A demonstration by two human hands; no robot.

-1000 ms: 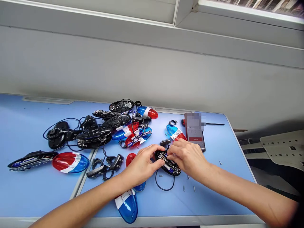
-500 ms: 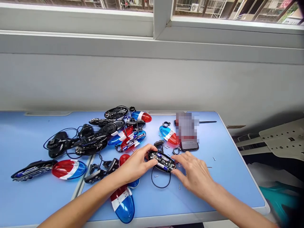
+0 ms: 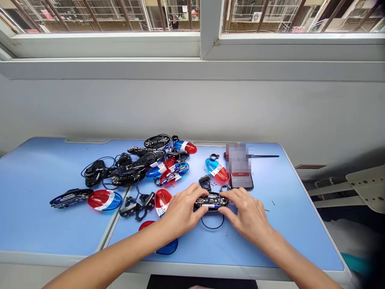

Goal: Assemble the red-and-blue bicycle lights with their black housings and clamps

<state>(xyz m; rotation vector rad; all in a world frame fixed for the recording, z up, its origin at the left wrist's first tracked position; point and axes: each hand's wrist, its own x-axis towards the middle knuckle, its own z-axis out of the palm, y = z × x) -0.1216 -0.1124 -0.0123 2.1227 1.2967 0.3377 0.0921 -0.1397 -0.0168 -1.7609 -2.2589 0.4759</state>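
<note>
Between my two hands is a black oval bicycle light base (image 3: 212, 200), its inside facing up and showing batteries and a circuit board. My left hand (image 3: 185, 206) pinches its left end between thumb and fingers. At the other end, the thumb and fingers of my right hand (image 3: 248, 208) are closed on it. A thin black cable (image 3: 213, 228) loops out from its near side onto the table. Just beyond it lie a black switch with a clamp (image 3: 205, 182) and a ring clamp (image 3: 225, 188). Red and blue covers (image 3: 163, 200) are partly hidden by my left arm.
On the left of the blue table (image 3: 285, 241) is a pile of black bases and cables (image 3: 129, 172). A red and blue cover (image 3: 217, 169) lies beside a phone (image 3: 242, 181) at the back. A screwdriver shaft (image 3: 264, 155) sticks out there. Loose screws (image 3: 226, 233) are scattered around.
The base has turned from a slant to nearly level with the table's front edge, both hands staying on it. My view has shifted, with more window showing.
</note>
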